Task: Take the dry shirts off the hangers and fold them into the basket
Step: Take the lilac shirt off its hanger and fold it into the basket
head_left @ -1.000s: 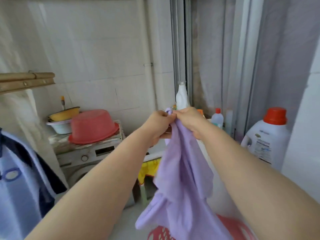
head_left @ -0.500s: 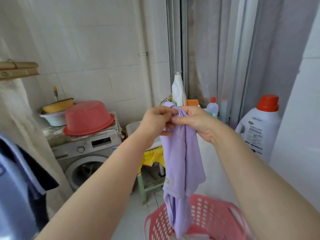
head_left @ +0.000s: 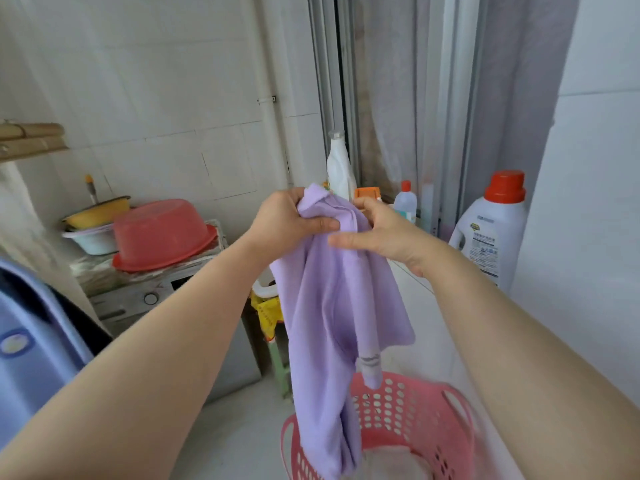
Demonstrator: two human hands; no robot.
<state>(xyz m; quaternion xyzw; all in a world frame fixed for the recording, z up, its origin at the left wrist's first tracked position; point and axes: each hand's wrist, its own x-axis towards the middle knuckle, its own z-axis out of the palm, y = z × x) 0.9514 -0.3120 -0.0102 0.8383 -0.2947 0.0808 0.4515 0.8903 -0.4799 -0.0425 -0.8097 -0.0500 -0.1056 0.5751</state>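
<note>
A lilac shirt (head_left: 332, 306) hangs folded lengthwise in front of me, its lower end dangling into the pink perforated basket (head_left: 408, 410) on the floor. My left hand (head_left: 287, 220) grips the shirt's top edge, thumb pressed across the fabric. My right hand (head_left: 384, 230) touches the top beside it, with fingers partly spread over the cloth. Something pale lies in the basket's bottom. A blue and navy garment (head_left: 38, 341) hangs at the left edge under a wooden hanger (head_left: 31, 140).
A washing machine (head_left: 145, 296) stands at the left with a red basin (head_left: 159, 233) and stacked bowls on top. Detergent bottles (head_left: 491, 230) line the ledge by the window frame. A green stool (head_left: 277, 362) with a yellow cloth stands behind the shirt.
The shirt has dropped lower toward the basket and spread wider. My right hand has loosened and slid to the side of the top edge, while my left keeps its grip.
</note>
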